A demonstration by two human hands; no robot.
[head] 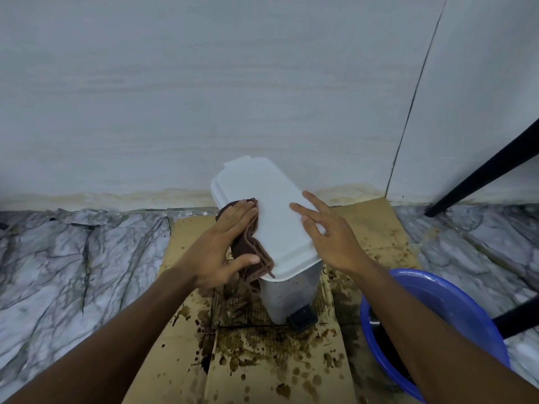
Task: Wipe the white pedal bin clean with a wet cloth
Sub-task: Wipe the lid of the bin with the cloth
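Observation:
The white pedal bin (277, 217) stands on stained cardboard against the wall, lid closed, its black pedal (303, 317) at the front bottom. A folded brown cloth (253, 252) drapes over the lid's left edge and hangs down the bin's side. My left hand (224, 246) lies flat on the cloth, pressing it against the lid's left side. My right hand (329, 231) rests on the lid's right edge with fingers spread, holding nothing.
Brown-spattered cardboard (262, 360) covers the floor under the bin. A blue basin (455, 295) with dark water sits at the lower right, partly under my right forearm. Black furniture legs (481, 173) slant in at the right. Marbled floor (73, 258) spreads on both sides.

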